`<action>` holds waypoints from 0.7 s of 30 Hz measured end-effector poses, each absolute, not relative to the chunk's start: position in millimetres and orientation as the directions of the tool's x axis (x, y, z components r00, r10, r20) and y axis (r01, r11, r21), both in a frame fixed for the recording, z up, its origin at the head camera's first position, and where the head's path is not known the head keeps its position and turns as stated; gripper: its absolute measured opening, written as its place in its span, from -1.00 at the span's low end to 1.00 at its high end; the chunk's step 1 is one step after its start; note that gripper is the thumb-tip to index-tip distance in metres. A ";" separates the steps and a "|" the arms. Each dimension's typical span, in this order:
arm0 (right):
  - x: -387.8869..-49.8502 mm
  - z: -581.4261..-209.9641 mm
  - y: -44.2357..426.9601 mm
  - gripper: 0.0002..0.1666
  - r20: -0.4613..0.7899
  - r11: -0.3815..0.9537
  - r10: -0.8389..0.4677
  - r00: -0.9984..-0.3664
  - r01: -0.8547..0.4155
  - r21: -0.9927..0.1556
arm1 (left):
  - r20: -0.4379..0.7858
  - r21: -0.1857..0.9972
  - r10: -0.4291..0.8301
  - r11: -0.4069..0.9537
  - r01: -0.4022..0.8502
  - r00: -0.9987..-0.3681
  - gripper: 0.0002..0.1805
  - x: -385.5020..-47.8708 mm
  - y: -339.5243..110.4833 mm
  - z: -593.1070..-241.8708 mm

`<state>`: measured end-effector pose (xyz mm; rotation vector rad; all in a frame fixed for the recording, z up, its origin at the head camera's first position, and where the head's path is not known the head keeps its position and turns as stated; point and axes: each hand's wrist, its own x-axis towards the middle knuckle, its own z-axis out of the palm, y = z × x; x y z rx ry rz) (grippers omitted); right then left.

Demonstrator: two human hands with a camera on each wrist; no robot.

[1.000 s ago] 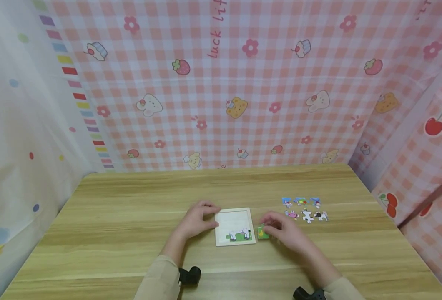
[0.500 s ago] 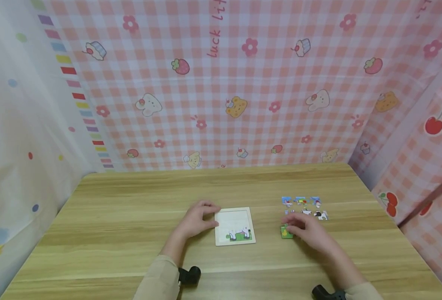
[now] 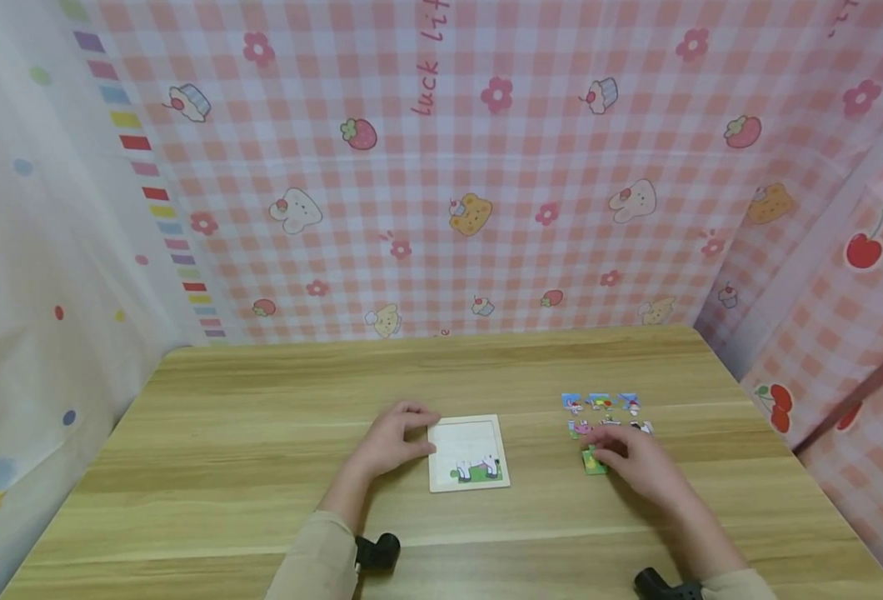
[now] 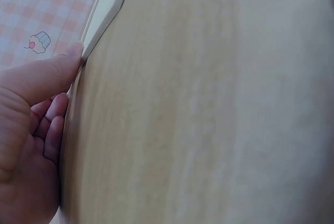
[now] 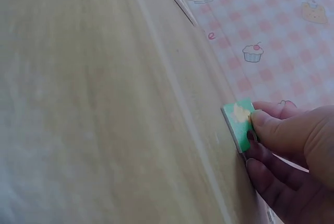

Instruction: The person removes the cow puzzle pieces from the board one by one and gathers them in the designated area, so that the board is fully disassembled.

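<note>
A square wooden puzzle tray (image 3: 469, 454) lies on the table, with a strip of white legs and green grass along its lower part. My left hand (image 3: 391, 437) holds the tray's left edge; in the left wrist view the thumb (image 4: 57, 72) meets its rim. To the right, my right hand (image 3: 632, 458) pinches a green puzzle piece (image 3: 593, 462) with a yellow figure on it. This puzzle piece (image 5: 240, 122) is tilted between thumb and fingers in the right wrist view. Just behind the hand lie loose puzzle pieces (image 3: 600, 402) in two rows, the nearer row partly hidden.
The wood-grain table (image 3: 261, 467) reaches back to a pink checked cloth (image 3: 411, 167). White cloth (image 3: 44, 250) hangs on the left side, more checked cloth (image 3: 846, 333) on the right. Each wrist bears a black camera (image 3: 377, 552).
My right hand has moved right with the green puzzle piece, from beside the tray to just in front of the loose pieces. The left hand and tray have stayed in place.
</note>
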<state>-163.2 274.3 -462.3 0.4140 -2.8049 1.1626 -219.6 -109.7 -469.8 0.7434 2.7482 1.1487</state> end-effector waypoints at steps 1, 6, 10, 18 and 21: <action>-163.6 -462.6 274.2 -0.80 0.171 0.687 -0.214 -0.962 -0.273 -0.673 | 0.114 0.687 0.458 0.605 0.403 -0.882 -0.52 -219.5 -109.7 -469.7; -164.0 -464.4 271.5 -0.79 0.189 0.735 -0.197 -0.962 -0.272 -0.621 | 0.113 0.687 0.453 0.608 0.399 -0.884 -0.52 -220.0 -109.3 -471.0; -163.7 -465.7 269.3 -0.78 0.217 0.763 -0.181 -0.959 -0.277 -0.585 | 0.115 0.687 0.453 0.607 0.400 -0.884 -0.52 -220.5 -109.2 -472.0; -164.4 -470.2 267.0 -0.78 0.268 0.764 -0.177 -0.947 -0.304 -0.569 | 0.111 0.694 0.450 0.603 0.393 -0.886 -0.52 -220.8 -108.9 -471.6; -164.2 -470.4 265.6 -0.79 0.261 0.772 -0.167 -0.951 -0.291 -0.565 | 0.111 0.694 0.452 0.602 0.395 -0.885 -0.52 -220.9 -109.1 -471.8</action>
